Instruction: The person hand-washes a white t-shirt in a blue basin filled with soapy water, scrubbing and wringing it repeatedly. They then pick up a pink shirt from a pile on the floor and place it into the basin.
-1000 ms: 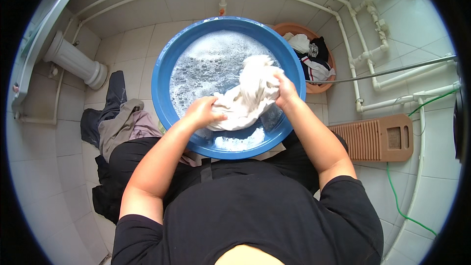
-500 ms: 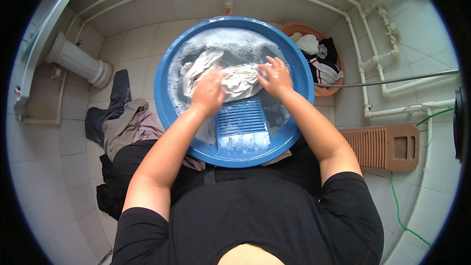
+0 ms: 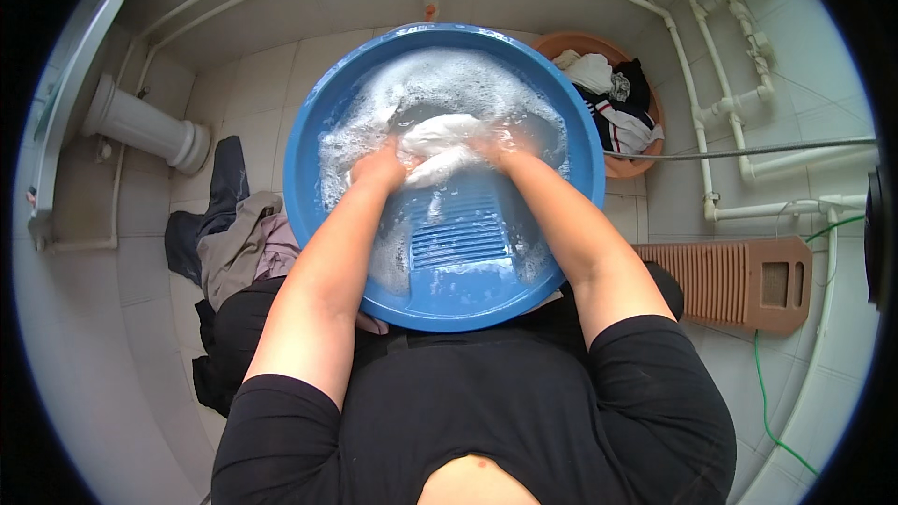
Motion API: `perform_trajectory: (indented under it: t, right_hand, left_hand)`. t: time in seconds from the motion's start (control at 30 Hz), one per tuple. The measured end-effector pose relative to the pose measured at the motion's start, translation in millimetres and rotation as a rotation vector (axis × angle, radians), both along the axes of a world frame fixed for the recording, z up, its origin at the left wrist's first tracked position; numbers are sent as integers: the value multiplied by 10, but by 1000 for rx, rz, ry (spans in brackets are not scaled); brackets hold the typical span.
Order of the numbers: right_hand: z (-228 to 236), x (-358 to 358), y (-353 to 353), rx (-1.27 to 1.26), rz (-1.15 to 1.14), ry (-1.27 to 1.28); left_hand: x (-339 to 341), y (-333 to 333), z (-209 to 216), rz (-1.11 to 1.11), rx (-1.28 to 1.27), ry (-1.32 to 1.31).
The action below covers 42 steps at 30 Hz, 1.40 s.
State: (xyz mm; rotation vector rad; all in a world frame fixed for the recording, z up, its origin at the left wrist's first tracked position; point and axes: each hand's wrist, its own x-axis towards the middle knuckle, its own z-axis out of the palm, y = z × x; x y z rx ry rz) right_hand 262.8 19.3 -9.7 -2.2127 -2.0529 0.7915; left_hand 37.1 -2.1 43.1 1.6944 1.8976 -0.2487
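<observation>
A soaked white cloth lies bunched in the sudsy water of a large blue basin. At the cloth's left end, my left hand is closed on it, the fingers partly under water. My right hand is at the other end of the cloth, half sunk and smeared by motion, so its fingers cannot be read. Below the cloth, a blue ridged washboard slopes toward me inside the basin, its upper part under water.
An orange-brown tub of dark and white clothes stands behind the basin on the right. Nearer on the right lies a brown washboard. Dark, beige and pink clothes are heaped on the floor at the left. White pipes run along the walls.
Both hands have gone down into the water with the white cloth, and water now covers more of the blue washboard. The right hand's spread fingers no longer show clearly.
</observation>
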Motion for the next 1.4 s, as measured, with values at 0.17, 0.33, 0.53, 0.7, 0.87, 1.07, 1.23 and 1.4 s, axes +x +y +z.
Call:
perform_trajectory:
  t: [0.17, 0.33, 0.53, 0.7, 0.87, 1.07, 1.23, 1.4]
  right_hand:
    - [208, 17, -52, 46, -84, 328]
    - [742, -114, -344, -254, -468, 1180]
    - [519, -193, -578, -293, -689, 1471]
    - [542, -118, -804, 61, -169, 638]
    - [374, -181, -857, 165, 105, 154]
    - [901, -251, -1474, 489, 352, 513]
    - [574, -333, -1339, 503, 348, 375]
    - [483, -470, -812, 330, 154, 224]
  left_hand:
    - [-162, -4, -212, -314, 495, -79]
    - [-300, -308, 80, 159, 96, -1217]
    - [-184, -672, 263, 406, -134, -1472]
    - [-33, -747, 118, -119, 446, -741]
    - [85, -733, 80, -44, 69, -776]
    - [207, -1322, 154, -238, 620, -484]
    - [320, -1115, 114, -335, 557, -364]
    - [217, -622, -6, -314, 567, -422]
